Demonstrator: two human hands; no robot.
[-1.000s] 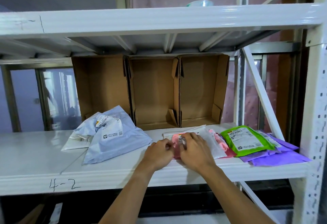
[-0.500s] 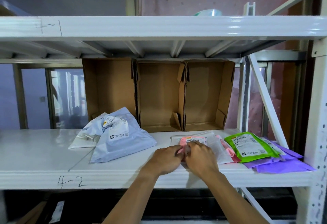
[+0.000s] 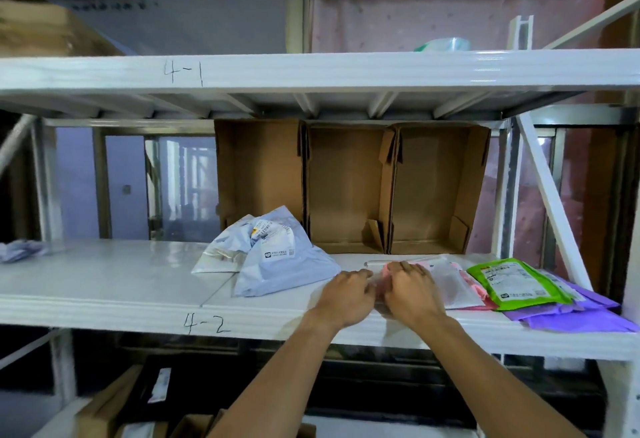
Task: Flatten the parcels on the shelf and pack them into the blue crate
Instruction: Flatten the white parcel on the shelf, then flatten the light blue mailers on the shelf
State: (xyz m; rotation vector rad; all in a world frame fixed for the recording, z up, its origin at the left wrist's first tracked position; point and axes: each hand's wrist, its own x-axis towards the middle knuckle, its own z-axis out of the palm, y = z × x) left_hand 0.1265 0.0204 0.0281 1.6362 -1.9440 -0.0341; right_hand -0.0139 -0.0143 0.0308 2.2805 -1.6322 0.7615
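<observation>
- my left hand (image 3: pixel 348 294) and right hand (image 3: pixel 410 290) sit side by side near the front of the white shelf (image 3: pixel 104 282), fingers curled, both gripping the pink parcel (image 3: pixel 446 280).
- the pink parcel lies on the shelf, right of centre.
- just left of it is a pale blue parcel (image 3: pixel 287 264); to the right, a green parcel (image 3: pixel 516 282) lies on purple parcels (image 3: pixel 581 320).
- cardboard boxes (image 3: pixel 349 188) stand at the far side.

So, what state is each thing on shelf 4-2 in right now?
clear pink parcel: lying on the shelf, gripped at its left end.
left hand: fingers curled on that parcel.
right hand: same, beside the left.
pale blue parcel: puffy, not flattened.
green parcel: flat, atop the purple parcels.
cardboard boxes: open, empty.
</observation>
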